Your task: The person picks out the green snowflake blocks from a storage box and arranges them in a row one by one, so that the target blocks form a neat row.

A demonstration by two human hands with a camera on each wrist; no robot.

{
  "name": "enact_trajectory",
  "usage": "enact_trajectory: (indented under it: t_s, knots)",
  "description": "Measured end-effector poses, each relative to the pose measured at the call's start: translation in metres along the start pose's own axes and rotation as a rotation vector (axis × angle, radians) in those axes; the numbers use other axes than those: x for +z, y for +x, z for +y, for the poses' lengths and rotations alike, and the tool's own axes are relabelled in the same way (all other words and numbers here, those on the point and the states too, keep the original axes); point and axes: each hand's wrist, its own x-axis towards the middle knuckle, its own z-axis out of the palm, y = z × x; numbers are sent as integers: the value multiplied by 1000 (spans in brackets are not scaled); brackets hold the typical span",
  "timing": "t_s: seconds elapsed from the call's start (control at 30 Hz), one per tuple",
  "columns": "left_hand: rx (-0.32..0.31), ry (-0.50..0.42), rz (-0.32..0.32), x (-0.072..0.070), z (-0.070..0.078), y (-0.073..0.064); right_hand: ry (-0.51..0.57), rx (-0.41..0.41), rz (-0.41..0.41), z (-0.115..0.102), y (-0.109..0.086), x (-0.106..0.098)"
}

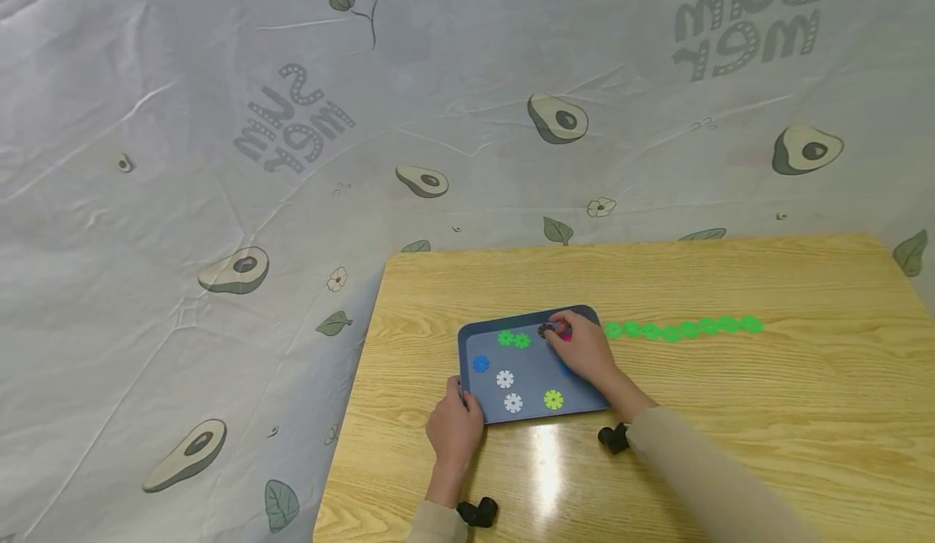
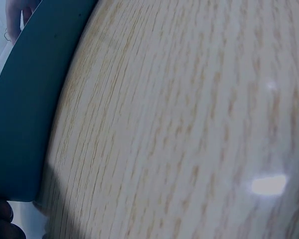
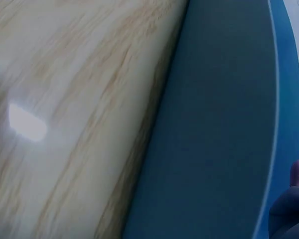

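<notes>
A grey-blue rectangular tray [image 1: 527,411] sits on the table with notched plastic discs inside. My left hand [image 1: 454,425] grips its near-left corner; in the left wrist view only dark fingertips [image 2: 1,219] show at the tray wall [image 2: 30,109]. My right hand [image 1: 584,348] reaches over the tray's right side, thumb and forefinger pinching a dark brown disc [image 1: 545,330]. A pink disc [image 1: 566,336] is partly hidden beneath that hand. Also in the tray lie green discs [image 1: 506,338], a blue disc [image 1: 480,364], white discs [image 1: 513,402] and a yellow-green disc [image 1: 553,399].
Right of the tray, a row of several green discs [image 1: 670,333] stretches across the wooden table [image 1: 730,413]. A pale curtain [image 1: 467,121] printed with avocados hangs behind and to the left. Black wrist-worn devices [image 1: 478,512] show below both hands.
</notes>
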Motion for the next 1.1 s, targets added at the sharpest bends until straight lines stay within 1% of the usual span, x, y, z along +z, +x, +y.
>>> enact_trajectory:
  t_s: [0.23,0.4,0.67,0.83,1.1]
  knots:
    - [-3,-7,-9,-1,2,-1,3,25,-75,-4,3,19]
    - [-6,-3,-8,-2,2,-1,-1,40,-103,-6,4,30]
    - [-5,-4,1,-3,2,-1,-35,47,-130,-12,4,42]
    - [-3,0,6,-3,2,-1,-79,59,-141,-15,5,48]
    - [0,-7,10,-4,2,-1,-148,47,-146,-18,6,50]
